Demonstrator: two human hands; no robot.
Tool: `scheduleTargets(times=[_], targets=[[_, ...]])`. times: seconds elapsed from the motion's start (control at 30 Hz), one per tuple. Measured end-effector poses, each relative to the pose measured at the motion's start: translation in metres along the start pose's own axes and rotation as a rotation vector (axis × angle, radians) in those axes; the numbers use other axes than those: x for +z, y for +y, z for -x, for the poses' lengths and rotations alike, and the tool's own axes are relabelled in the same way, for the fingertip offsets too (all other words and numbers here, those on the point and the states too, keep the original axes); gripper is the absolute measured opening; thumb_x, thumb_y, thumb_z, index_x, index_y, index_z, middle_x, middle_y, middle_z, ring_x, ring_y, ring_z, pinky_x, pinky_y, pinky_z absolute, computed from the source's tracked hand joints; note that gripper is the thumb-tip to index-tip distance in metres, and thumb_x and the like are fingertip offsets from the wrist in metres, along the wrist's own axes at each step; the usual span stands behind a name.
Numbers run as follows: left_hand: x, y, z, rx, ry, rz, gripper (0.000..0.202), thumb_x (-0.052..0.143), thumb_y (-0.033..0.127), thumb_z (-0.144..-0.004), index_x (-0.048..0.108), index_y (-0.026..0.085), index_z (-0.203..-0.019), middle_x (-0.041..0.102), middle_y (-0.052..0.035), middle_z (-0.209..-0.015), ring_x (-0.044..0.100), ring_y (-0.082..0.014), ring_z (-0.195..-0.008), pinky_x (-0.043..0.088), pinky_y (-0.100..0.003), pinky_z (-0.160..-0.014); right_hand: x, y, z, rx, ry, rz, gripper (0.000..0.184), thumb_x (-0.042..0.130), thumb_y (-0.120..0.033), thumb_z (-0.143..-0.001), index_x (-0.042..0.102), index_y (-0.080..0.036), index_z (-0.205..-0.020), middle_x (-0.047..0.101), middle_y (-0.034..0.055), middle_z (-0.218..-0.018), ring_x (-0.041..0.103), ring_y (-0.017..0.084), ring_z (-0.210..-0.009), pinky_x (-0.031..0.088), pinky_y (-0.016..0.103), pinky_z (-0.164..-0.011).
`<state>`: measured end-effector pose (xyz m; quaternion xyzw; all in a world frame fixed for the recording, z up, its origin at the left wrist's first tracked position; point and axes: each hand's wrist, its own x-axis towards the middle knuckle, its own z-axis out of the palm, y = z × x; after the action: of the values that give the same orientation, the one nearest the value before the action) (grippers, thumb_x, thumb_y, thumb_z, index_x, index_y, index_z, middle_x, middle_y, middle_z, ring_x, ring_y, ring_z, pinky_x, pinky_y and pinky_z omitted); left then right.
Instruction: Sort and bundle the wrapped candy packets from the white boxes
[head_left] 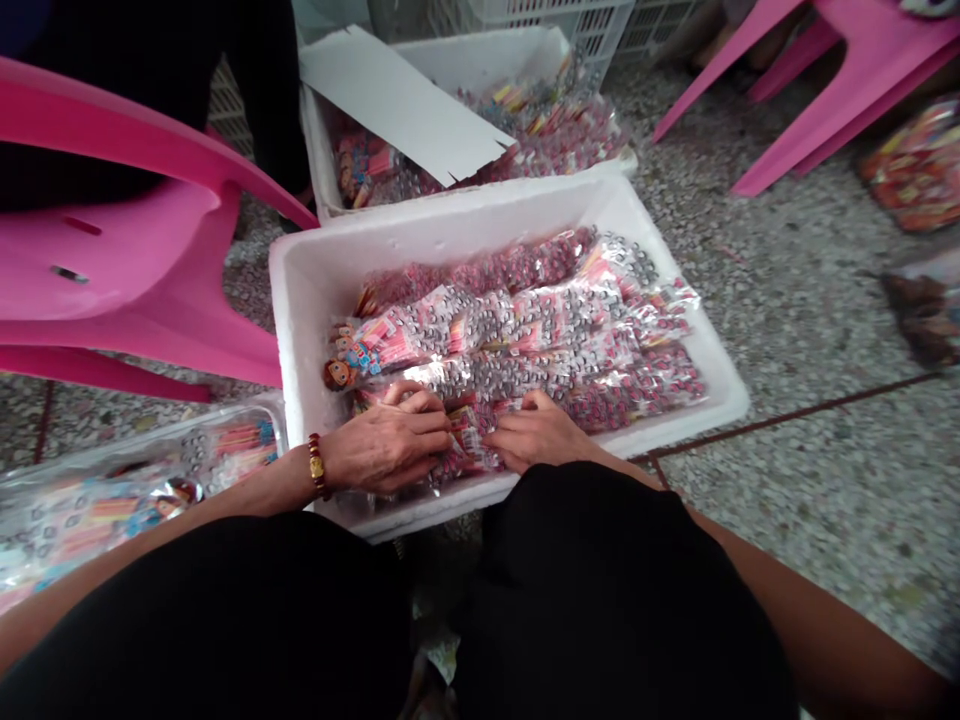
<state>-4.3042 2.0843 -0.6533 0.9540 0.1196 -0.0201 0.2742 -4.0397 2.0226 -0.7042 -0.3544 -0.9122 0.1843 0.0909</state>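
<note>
A white foam box (694,300) in front of my knees holds rows of clear plastic packets (525,315) printed in pink and grey, several with a cartoon figure. My left hand (394,435), with a beaded bracelet at the wrist, reaches into the near side of the box. Its fingers are curled onto a pink plastic packet (471,435) in the nearest row. From the right, my right hand (538,430) has its bent fingers closed on the same packet. The fingertips of both hands are partly hidden among the wrappers.
Behind stands a second foam box (322,160) of packets, with a white board (409,100) lying across it. A pink chair (135,250) is at the left, above a tray of packets (150,490). Another pink seat (855,80) and a bag (919,165) are at the right.
</note>
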Motion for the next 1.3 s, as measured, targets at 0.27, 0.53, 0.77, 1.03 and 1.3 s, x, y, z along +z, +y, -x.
scheduleTargets(times=[0.27,0.53,0.77,1.03,1.3], targets=[[0.006,0.000,-0.005,-0.010,-0.012,-0.095,0.043,0.047,0.039,-0.097,0.049,0.025,-0.138,0.063,-0.0090,-0.104,0.049,-0.0266,-0.101,0.034,-0.044,-0.091,-0.002,-0.009,-0.005,-0.034,0.010,-0.042,0.025,0.046,-0.021,-0.095,0.069,-0.025,-0.086,0.060,-0.0011,-0.071,0.044,0.014,-0.068,0.023,0.037,-0.082],[0.006,-0.001,-0.003,-0.030,0.008,-0.067,0.033,0.054,0.037,-0.094,0.061,0.024,-0.123,0.061,-0.0095,-0.104,0.050,-0.0288,-0.105,0.035,-0.048,-0.095,-0.009,-0.006,-0.002,0.094,0.046,0.049,0.023,0.048,-0.025,-0.095,0.066,-0.019,-0.082,0.060,0.0017,-0.077,0.046,0.015,-0.074,0.023,0.038,-0.084],[0.007,-0.002,-0.002,0.066,0.077,-0.039,0.023,0.050,0.029,-0.096,0.063,0.021,-0.113,0.055,-0.0101,-0.140,0.032,-0.0330,-0.141,0.027,-0.052,-0.111,-0.005,-0.011,-0.004,0.013,0.094,0.082,0.019,0.055,-0.024,-0.091,0.068,-0.023,-0.077,0.064,0.0016,-0.085,0.043,0.017,-0.082,0.021,0.042,-0.087],[0.003,0.001,0.002,0.041,0.048,0.063,0.019,0.050,0.026,-0.096,0.058,0.018,-0.110,0.067,-0.0095,-0.115,0.050,-0.0262,-0.120,0.037,-0.043,-0.102,0.000,-0.011,-0.008,0.044,0.041,-0.066,0.017,0.052,-0.030,-0.093,0.065,-0.019,-0.090,0.068,0.0013,-0.079,0.051,0.017,-0.080,0.022,0.038,-0.085],[0.004,0.003,0.005,-0.022,0.028,-0.006,0.036,0.049,0.035,-0.097,0.051,0.018,-0.129,0.065,-0.0099,-0.112,0.050,-0.0275,-0.108,0.034,-0.046,-0.096,-0.004,-0.014,-0.020,0.258,0.006,-0.270,0.013,0.050,-0.018,-0.090,0.062,-0.020,-0.085,0.071,0.0006,-0.077,0.056,0.014,-0.072,0.023,0.034,-0.085]])
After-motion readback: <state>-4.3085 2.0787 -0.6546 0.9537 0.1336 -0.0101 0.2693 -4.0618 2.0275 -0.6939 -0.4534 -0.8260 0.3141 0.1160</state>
